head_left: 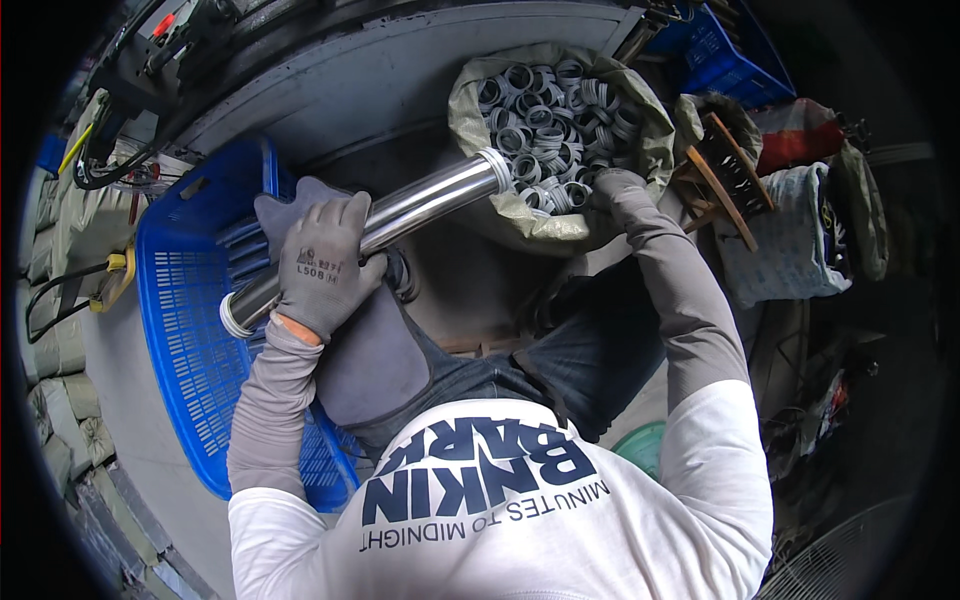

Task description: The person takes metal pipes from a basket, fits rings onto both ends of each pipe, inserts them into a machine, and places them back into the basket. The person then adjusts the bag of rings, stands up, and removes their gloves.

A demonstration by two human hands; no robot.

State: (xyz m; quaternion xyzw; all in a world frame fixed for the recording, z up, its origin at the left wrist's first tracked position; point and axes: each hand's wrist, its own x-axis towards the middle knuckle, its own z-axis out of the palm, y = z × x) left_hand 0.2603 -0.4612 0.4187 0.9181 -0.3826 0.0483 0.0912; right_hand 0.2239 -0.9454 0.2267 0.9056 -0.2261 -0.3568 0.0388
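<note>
My left hand (328, 265), in a grey glove, is wrapped round a shiny metal tube (425, 207). The tube slants up to the right over a grey pad (375, 355) on my left thigh. A pale ring sits on each of its ends. At the rim of an open woven sack (655, 120) is my gloved right hand (622, 192). Its fingers reach in among many loose grey rings (545, 115), and the rings and sack partly hide them. Whether it holds a ring cannot be seen.
A blue plastic basket (185, 370) stands at my left with several metal tubes (245, 250) inside. To the right are a small wooden stool (735, 185) and a white sack (785, 240). A blue crate (720, 60) stands at the back right. A grey metal panel (400, 60) runs behind.
</note>
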